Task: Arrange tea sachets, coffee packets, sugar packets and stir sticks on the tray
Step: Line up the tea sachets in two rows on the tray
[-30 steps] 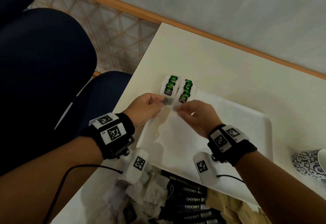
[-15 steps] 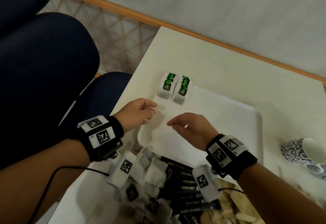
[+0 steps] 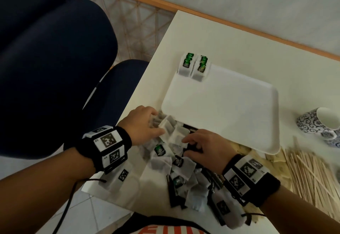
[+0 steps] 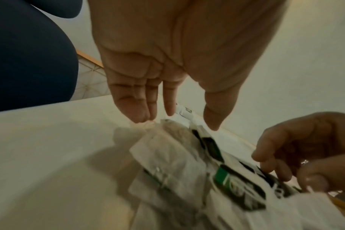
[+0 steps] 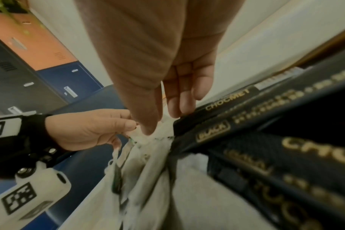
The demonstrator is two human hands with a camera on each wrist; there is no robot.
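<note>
At near table edge, my hands in loose heap of white paper tea sachets (image 3: 171,162): left hand (image 3: 142,126) pinches one, right hand (image 3: 204,146) fingers spread, relaxed, touching sachets. Beyond, white rectangular plastic tray (image 3: 230,108); green-tagged sachet rows (image 3: 195,66) at far-left corner.

right hand (image 5: 167,74) fingertips on tea sachets (image 5: 148,155), beside black chocmet packets (image 5: 266,124).

1. Both forearms are bare, without sleeves.
2. The left wrist (image 3: 105,146) wears a wide black band with white plates that carry black square code markings.
3. A white camera block (image 3: 120,175) with a code marking hangs under this band, and a thin black cable leaves it.
4. The right wrist (image 3: 251,177) wears the same kind of black band, plates and white block.
</note>
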